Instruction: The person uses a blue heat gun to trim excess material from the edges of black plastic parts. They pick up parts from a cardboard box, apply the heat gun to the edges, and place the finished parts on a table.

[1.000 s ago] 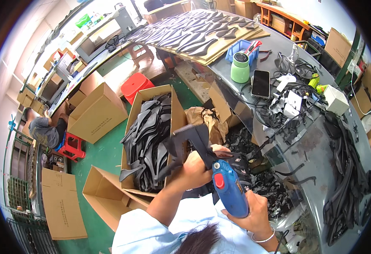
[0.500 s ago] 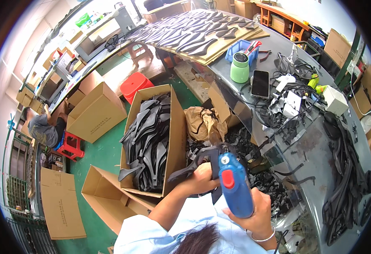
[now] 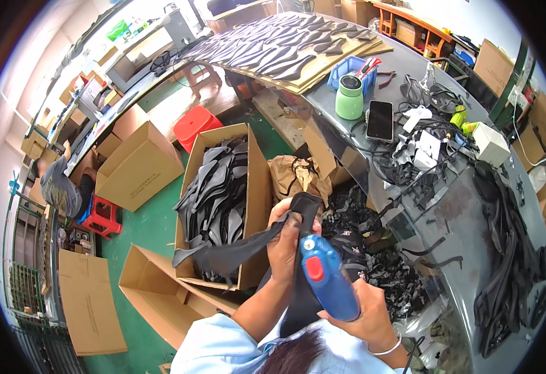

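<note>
My left hand (image 3: 286, 242) grips a long black shaped strip (image 3: 235, 249) near its middle; its wide end trails left over the open cardboard box (image 3: 257, 187) filled with similar black pieces. My right hand (image 3: 363, 308) holds a blue hand tool with a red button (image 3: 326, 280), its tip pointing up against the strip close to my left fingers. Both hands sit low in the view, in front of my light blue sleeve.
A grey curved workbench (image 3: 466, 218) on the right carries a green cup (image 3: 349, 100), a phone (image 3: 380, 120), cables and black scraps. Boards of black pieces (image 3: 285, 47) lie at the back. Cardboard boxes (image 3: 137, 163), red stools (image 3: 195, 123) and a crouching person (image 3: 57, 187) stand left.
The black strip has swung from up beside the tool to stretching left over the box. My right hand has brought the blue tool up and closer to my left hand.
</note>
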`<state>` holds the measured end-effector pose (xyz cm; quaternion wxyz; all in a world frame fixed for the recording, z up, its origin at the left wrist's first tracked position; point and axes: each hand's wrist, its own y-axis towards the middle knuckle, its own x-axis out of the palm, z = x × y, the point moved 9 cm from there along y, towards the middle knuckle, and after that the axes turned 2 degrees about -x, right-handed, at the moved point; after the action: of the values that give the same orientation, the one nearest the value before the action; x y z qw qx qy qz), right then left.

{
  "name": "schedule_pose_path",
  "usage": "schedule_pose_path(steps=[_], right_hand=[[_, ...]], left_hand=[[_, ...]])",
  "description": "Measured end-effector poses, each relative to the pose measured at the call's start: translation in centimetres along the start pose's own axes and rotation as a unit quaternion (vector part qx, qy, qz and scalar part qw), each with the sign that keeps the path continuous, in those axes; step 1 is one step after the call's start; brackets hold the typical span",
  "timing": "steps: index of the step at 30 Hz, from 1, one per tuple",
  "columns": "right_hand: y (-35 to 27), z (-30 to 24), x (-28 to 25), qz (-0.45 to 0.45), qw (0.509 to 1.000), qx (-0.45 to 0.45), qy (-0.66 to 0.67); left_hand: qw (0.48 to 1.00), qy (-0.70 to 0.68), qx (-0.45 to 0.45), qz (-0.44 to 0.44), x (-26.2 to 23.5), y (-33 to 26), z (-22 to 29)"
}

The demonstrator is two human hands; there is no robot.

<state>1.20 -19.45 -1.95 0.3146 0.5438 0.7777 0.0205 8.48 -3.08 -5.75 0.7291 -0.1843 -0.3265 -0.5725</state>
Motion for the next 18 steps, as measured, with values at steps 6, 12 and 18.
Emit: schedule_pose_path(steps=[6, 12, 18], right_hand=[[-1.4, 2.1, -1.7, 0.038, 0.990, 0.053, -0.125], [-1.4, 1.6, -1.8, 0.032, 0.991, 0.042, -0.126], [-1.4, 1.5, -2.0, 0.031, 0.991, 0.030, -0.131]], left_hand=[[0.995, 0.063, -0.009, -0.075, 1.4, -0.4, 2.6], [0.989, 0.116, -0.022, -0.093, 1.4, -0.8, 3.0], [0.966, 0.227, -0.001, -0.121, 2.5, -0.8, 3.6]])
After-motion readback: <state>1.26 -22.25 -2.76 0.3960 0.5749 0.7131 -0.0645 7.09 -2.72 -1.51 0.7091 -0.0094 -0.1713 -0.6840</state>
